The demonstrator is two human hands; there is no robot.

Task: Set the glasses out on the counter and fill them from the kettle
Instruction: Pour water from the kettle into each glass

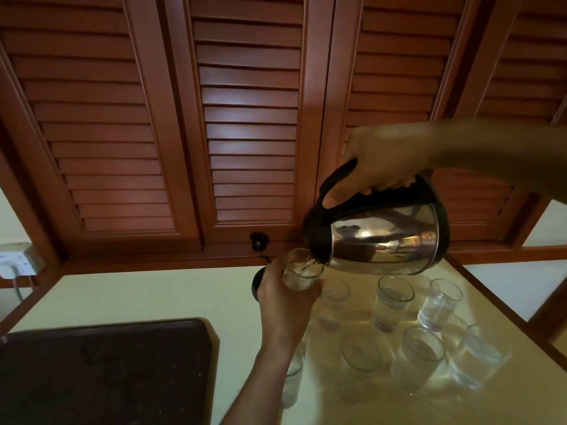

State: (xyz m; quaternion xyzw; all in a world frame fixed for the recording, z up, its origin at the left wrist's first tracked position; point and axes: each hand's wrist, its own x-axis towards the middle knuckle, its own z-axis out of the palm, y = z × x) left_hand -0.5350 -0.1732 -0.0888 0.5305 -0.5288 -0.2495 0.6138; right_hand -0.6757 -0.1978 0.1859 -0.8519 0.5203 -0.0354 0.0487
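Head view: your right hand (388, 162) is wrapped around the handle of the kettle (380, 237), tipped spout-down into the glass (302, 271) that your left hand (285, 299) grips, lifted above the counter (153, 296) near its back edge. You are mid-pour. The other glasses (417, 360) stand toward the counter's right edge, several apparently with water. Next, level the kettle before the raised glass brims, then set it down beside the rest.

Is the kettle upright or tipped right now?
Tipped: the kettle leans spout-down over the glass held in the left hand.
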